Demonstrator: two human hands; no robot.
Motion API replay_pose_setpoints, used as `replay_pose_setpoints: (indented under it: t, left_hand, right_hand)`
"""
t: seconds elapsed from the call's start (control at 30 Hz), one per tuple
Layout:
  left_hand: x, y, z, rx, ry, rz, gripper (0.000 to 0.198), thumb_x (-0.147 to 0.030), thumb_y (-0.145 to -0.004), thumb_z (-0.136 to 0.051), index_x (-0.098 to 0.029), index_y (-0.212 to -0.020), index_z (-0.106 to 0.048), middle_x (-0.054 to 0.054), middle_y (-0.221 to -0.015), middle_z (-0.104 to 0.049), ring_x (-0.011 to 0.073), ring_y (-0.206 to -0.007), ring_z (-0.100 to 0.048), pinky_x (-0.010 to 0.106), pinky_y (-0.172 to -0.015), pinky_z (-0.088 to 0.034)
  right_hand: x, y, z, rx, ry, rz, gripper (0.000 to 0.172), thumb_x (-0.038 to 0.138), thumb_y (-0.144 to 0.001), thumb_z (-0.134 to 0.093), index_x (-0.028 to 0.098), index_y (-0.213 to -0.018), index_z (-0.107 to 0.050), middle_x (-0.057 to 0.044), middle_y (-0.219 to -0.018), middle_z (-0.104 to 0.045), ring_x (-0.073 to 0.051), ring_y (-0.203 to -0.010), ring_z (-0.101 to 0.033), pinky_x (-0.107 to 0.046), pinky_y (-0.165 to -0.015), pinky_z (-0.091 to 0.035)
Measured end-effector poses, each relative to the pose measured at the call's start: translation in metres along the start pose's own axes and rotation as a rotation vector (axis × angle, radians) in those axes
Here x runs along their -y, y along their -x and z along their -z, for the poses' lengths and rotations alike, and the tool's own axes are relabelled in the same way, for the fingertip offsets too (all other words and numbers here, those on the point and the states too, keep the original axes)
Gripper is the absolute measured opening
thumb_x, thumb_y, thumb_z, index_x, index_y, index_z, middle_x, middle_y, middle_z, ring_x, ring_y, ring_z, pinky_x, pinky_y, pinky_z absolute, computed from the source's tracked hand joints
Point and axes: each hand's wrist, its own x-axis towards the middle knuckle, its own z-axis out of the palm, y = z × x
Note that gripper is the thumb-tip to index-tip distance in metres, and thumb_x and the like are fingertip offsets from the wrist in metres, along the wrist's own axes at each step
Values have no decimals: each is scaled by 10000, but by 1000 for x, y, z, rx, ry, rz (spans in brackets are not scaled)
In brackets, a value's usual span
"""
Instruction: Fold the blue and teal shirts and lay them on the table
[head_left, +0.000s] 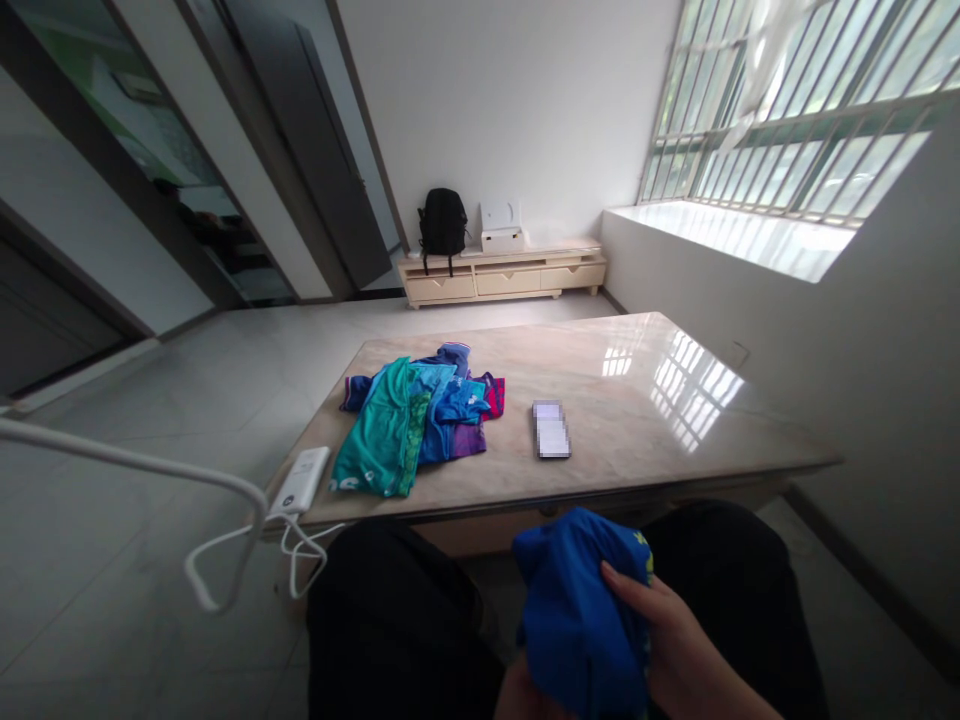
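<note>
A blue garment (581,615) with yellow print is held at the lower centre of the frame, above the gap between two dark-trousered knees; it is bunched rather than spread flat, perhaps so that its folds can be handled from both sides. Its right edge is pinched by the right hand (671,635), whose thumb is laid over the front while the fingers are mostly hidden behind the cloth; the left hand (517,690) is set against the lower left of the garment, but it is largely covered and cut by the frame, so how far it is closed cannot be told.

On the marble-topped table (600,345), left of centre, a teal garment (379,430) is laid over a loose, overlapping garment pile (442,415); by this placing, cloth is probably held together in one spot near the lap. A smartphone (552,430) is laid face up right of the pile, apart from it, seemingly so that its screen can be seen; a white power bank (301,482) is set at the table's left corner, probably to leave slack for the white cable (296,560) hanging beside it.
</note>
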Motion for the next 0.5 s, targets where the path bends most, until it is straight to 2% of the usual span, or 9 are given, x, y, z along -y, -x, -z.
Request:
replay_pose_setpoints:
  t: [0.07,0.13,0.2,0.27,0.33,0.4,0.5]
  left_hand:
    - [2,-10,3,136,118,108,623,-721,-812,-706,-207,-1153,-791,138,-1158,-781,387,-1216,-670,547,-1056,-514]
    - [2,-17,9,264,270,182,717,-791,-747,-710,-228,-1183,-792,119,-1177,-787,396,-1250,-657,535,-1087,-493]
    - [1,-20,15,287,340,146,721,-785,-771,-693,-229,-1224,-771,118,-1215,-777,374,-1255,-660,507,-1095,-487]
    - [0,-20,16,200,299,21,629,-679,-788,-765,-217,-1215,-762,128,-1217,-773,346,-1220,-685,455,-1084,-493]
    - [-4,-17,14,78,220,-111,558,-511,-746,-882,-212,-1197,-742,130,-1196,-774,323,-1157,-716,409,-1051,-509]
    - [-11,-16,11,-34,146,-196,573,-396,-706,-933,-213,-1194,-696,120,-1141,-784,306,-1080,-741,386,-992,-536]
    - [-25,-18,8,-181,5,-311,626,-352,-696,-938,-214,-1199,-593,96,-1047,-796,265,-960,-758,339,-880,-569]
  right_hand:
    - [5,0,6,-17,-1,28,439,375,-742,-903,95,-1046,-754,-171,-962,-814,-295,-824,-787,-423,-813,-632]
    - [8,0,11,-34,-8,44,432,372,-749,-898,98,-1054,-759,-164,-968,-815,-298,-828,-788,-424,-809,-636]
    - [9,1,13,-52,0,57,440,375,-723,-914,103,-1035,-764,-157,-947,-816,-303,-811,-788,-426,-791,-639]
    - [9,1,14,-60,28,65,448,375,-699,-929,104,-1016,-766,-154,-934,-816,-308,-807,-788,-423,-783,-640]
    - [11,0,15,-59,59,67,469,375,-684,-939,110,-1029,-764,-149,-939,-817,-318,-832,-790,-429,-801,-637]
    - [15,-2,19,-77,105,73,504,381,-674,-944,127,-1067,-758,-131,-941,-818,-319,-853,-791,-433,-819,-634]
    - [25,-7,29,-138,243,87,528,406,-682,-936,154,-1106,-747,-102,-963,-819,-305,-891,-789,-411,-833,-627]
